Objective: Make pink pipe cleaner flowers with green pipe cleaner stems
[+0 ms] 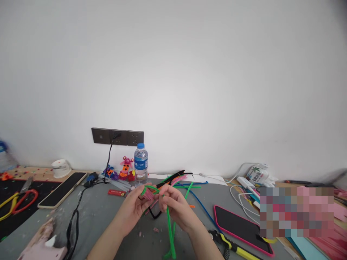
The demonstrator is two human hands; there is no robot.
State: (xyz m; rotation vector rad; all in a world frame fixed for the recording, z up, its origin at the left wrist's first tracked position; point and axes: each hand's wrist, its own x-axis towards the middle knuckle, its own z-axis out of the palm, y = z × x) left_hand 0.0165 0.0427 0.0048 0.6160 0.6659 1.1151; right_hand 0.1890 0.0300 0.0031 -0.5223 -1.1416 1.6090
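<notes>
Near the middle of the desk, my left hand (135,206) is closed around a small pink piece (148,195), which looks made of pipe cleaners. A green pipe cleaner (169,227) is wrapped at that piece, and its long ends hang down below my fingers. My right hand (176,206) pinches the green pipe cleaner close to the pink piece. Behind both hands lies a loose bunch of black, pink, green and blue pipe cleaners (187,177). The fingers partly hide the pink piece.
A water bottle (141,168) stands behind my hands beside small colourful figures (125,169). A pink-cased phone (242,229) and yellow-handled pliers (233,245) lie right. Left are a pale-cased phone (63,190), scissors (25,195) and a black cable (76,216). Wall sockets (118,137) sit behind.
</notes>
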